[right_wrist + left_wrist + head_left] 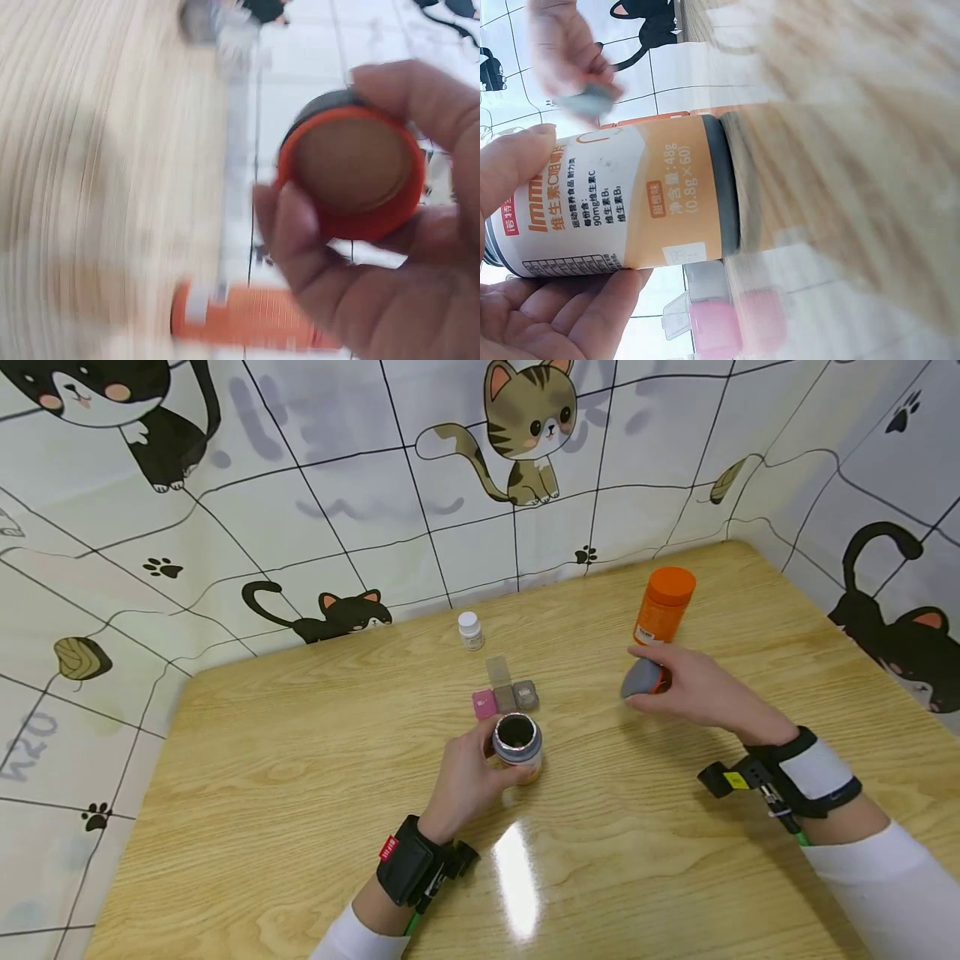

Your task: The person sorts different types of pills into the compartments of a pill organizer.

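My left hand [472,768] grips a supplement bottle [660,195] with a white and orange label and a grey base. The bottle stands upright with its dark mouth uncovered in the head view. To the right, my right hand [693,685] holds a grey cap [641,678] above the table, between thumb and fingers. In the right wrist view the cap's orange-red rim and brown inner face [352,165] show. Just behind the bottle lies a small pill box [504,697] with pink and grey compartments and one clear lid raised.
An orange bottle [663,606] with an orange lid stands behind my right hand. A small white bottle [471,632] stands farther back, beyond the pill box. The wooden table [300,777] meets a cat-patterned curtain [360,527] at the back and sides.
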The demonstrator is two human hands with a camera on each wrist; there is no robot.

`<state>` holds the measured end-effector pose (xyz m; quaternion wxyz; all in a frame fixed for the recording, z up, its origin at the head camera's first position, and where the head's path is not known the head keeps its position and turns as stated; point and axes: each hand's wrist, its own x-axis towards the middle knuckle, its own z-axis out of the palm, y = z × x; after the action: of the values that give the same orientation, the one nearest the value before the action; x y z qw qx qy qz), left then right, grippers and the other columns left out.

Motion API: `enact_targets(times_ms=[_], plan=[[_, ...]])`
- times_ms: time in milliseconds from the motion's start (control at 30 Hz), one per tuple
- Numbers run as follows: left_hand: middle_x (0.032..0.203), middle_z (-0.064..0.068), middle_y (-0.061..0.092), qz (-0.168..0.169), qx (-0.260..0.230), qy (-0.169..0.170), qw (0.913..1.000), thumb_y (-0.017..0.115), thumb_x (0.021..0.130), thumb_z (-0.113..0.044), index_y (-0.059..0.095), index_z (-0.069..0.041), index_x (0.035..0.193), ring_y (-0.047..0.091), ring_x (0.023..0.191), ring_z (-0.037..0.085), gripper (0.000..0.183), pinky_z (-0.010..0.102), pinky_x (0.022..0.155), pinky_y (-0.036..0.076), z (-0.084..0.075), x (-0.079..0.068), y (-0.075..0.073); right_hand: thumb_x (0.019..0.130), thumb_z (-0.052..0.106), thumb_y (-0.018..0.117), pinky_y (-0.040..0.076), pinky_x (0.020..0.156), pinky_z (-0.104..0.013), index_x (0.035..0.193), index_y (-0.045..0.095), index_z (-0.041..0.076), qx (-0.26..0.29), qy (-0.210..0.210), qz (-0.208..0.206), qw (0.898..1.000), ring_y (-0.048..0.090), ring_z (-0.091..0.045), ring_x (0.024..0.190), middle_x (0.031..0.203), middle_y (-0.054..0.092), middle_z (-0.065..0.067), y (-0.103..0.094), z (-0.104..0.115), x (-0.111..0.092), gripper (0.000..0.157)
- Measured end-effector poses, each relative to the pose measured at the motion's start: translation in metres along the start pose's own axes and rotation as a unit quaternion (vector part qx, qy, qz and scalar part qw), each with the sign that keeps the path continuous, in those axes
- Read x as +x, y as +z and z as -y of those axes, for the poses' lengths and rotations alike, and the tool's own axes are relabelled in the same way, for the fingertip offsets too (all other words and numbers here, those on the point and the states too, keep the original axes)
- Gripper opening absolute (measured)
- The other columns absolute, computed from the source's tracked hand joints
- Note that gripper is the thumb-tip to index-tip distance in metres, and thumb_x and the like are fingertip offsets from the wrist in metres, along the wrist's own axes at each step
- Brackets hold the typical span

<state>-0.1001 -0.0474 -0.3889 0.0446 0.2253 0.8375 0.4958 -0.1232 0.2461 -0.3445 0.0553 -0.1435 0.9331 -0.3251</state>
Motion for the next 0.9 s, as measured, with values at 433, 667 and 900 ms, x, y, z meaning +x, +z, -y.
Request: enact_targets(times_ms=[433, 667, 900], plan=[[0.107, 0.002, 0.063, 0.002, -0.002, -0.008, 1.0000, 0.080, 0.069, -0.012, 0.057, -0.008, 0.115, 0.057, 0.098, 0.010, 0.051, 0.026, 0.086, 0.045, 0.001, -0.001, -0.001, 0.077, 0.024, 0.066, 0.036, 0.052, -0.031, 0.094, 0.035, -0.014, -0.119, 0.147, 0.064, 0.980, 0.043, -0.024, 0.060, 0.068, 0.042, -0.013, -0.011, -0.055, 0.008, 0.053], [0.107, 0.005, 0.063, -0.001, 0.000, 0.000, 1.0000, 0.080, 0.070, -0.013, 0.056, -0.006, 0.116, 0.057, 0.098, 0.013, 0.052, 0.027, 0.085, 0.046, 0.001, -0.002, -0.002, 0.074, 0.033, 0.069, 0.031, 0.050, -0.027, 0.068, 0.043, 0.001, -0.153, 0.164, 0.083, 0.971, 0.038, -0.019, 0.054, 0.061, 0.037, -0.006, -0.010, -0.058, 0.014, 0.042], [0.106, 0.004, 0.064, -0.002, 0.005, 0.000, 1.0000, 0.080, 0.070, -0.013, 0.057, -0.007, 0.115, 0.057, 0.098, 0.011, 0.051, 0.026, 0.085, 0.046, 0.001, -0.002, -0.001, 0.074, 0.041, 0.070, 0.035, 0.048, -0.031, 0.073, 0.047, -0.004, -0.172, 0.171, 0.043, 0.969, 0.042, -0.024, 0.057, 0.065, 0.041, -0.012, -0.008, -0.047, 0.003, 0.051]])
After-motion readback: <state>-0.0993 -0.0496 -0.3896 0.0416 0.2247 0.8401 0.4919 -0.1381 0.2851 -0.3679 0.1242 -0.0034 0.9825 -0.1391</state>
